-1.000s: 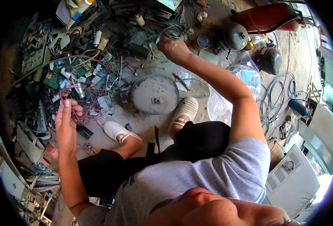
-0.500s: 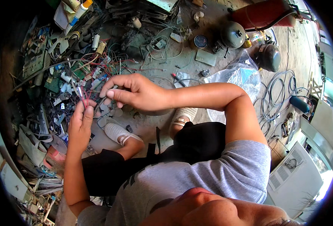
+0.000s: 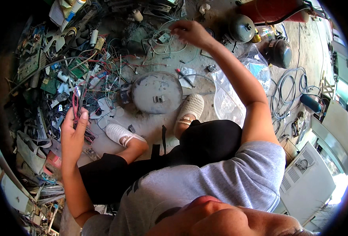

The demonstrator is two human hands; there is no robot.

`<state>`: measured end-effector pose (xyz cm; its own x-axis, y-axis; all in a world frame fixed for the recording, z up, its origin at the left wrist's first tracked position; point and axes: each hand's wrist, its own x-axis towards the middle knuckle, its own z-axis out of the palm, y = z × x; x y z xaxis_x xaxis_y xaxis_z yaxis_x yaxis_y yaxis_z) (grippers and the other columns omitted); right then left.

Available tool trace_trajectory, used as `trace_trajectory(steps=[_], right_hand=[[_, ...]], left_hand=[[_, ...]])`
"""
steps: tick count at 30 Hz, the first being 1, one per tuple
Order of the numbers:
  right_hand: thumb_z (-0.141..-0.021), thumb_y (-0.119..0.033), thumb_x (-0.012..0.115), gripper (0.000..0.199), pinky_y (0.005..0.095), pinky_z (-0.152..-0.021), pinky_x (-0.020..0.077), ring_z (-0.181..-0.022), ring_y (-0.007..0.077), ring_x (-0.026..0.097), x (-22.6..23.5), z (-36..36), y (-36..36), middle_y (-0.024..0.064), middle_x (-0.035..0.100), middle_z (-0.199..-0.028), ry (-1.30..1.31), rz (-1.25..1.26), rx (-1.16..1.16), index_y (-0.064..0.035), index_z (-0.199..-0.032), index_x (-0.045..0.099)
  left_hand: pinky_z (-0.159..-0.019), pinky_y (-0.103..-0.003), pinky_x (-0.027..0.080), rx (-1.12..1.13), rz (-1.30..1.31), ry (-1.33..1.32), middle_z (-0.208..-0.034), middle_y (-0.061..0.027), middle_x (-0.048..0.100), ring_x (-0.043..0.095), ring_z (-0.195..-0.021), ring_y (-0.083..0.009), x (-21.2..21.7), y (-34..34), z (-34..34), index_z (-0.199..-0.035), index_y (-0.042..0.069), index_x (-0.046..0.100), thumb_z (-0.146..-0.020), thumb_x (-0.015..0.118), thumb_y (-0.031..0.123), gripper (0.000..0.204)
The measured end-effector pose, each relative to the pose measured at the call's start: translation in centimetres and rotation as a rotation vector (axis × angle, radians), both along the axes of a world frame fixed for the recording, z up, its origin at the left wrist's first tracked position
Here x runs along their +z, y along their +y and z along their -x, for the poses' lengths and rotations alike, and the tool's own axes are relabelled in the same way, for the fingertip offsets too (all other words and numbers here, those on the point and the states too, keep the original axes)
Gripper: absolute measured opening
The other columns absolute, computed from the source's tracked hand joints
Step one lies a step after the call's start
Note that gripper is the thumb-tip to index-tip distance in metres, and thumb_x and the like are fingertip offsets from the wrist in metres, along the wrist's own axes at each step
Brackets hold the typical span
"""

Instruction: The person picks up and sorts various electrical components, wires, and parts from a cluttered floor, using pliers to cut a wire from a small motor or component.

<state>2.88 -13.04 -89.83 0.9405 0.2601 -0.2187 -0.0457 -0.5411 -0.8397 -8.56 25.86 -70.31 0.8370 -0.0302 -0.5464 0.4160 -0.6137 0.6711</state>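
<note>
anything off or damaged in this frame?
Yes: the floor is strewn with loose circuit boards and tangled wires, stripped parts rather than whole devices. The left hand grips a few red wires; the right hand reaches to a white cable coil.

My left hand [image 3: 72, 135] is raised beside my knee, thumb pressing a few thin red wires [image 3: 76, 108] against my fingers. My right hand [image 3: 189, 32] reaches far out over the floor [image 3: 142, 126], fingers pinched at a loose coil of pale wire [image 3: 162, 39]. Between my hands lies a round grey lid [image 3: 157, 93], just beyond my white shoes [image 3: 121, 133]. Circuit boards [image 3: 50, 78] and tangled wires crowd the left.
</note>
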Motion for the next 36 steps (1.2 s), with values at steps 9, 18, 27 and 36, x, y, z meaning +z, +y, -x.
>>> trace_trajectory(steps=[9, 18, 27, 36], right_hand=[[-0.083, -0.014, 0.055, 0.032, 0.0388, -0.065, 0.0530, -0.084, 0.0299, 0.066, -8.9, 6.8, -2.6, 0.0151, 0.061, -0.104, 0.054, 1.034, 0.495, -0.0136, -0.115, 0.058], [-0.081, -0.010, 0.052, 0.014, 0.0413, -0.064, 0.0521, -0.081, 0.0326, 0.064, -8.0, 6.1, -3.0, 0.0168, 0.059, -0.099, -0.216, 0.826, 0.431, -0.0079, -0.092, 0.060], [-0.088, -0.024, 0.062, 0.021, 0.0300, -0.057, 0.0429, -0.061, 0.0134, 0.051, 6.5, 6.7, 12.7, 0.0075, 0.057, -0.070, -0.009, -0.328, 0.284, -0.0030, -0.089, 0.059], [-0.088, -0.018, 0.062, 0.015, 0.0254, -0.062, 0.0481, -0.069, 0.0085, 0.059, 8.0, 9.4, 17.9, 0.0034, 0.065, -0.079, 0.438, -0.922, 0.390, -0.0031, -0.091, 0.061]], left_hand=[[-0.071, -0.022, 0.039, 0.024, 0.024, -0.060, -0.085, -0.0001, 0.053, 0.045, -0.075, -0.0081, 0.3, 0.2, -0.1, -0.105, 0.003, 0.054, -0.095, 0.053, 0.025, 0.024], [-0.073, -0.024, 0.041, 0.055, 0.059, -0.016, -0.085, -0.0030, 0.056, 0.048, -0.075, -0.0098, 0.3, 0.0, -0.2, -0.102, 0.003, 0.054, -0.096, 0.050, 0.027, 0.025], [-0.083, -0.029, 0.043, 0.042, 0.107, -0.023, -0.111, -0.0100, 0.061, 0.057, -0.100, -0.0169, -0.7, -1.2, -1.1, -0.113, 0.001, 0.051, -0.098, 0.043, 0.031, 0.034], [-0.069, -0.023, 0.040, -0.100, 0.133, 0.157, -0.078, 0.0001, 0.046, 0.044, -0.070, -0.0091, -1.7, -1.9, 0.7, -0.115, 0.003, 0.048, -0.099, 0.043, 0.029, 0.030]])
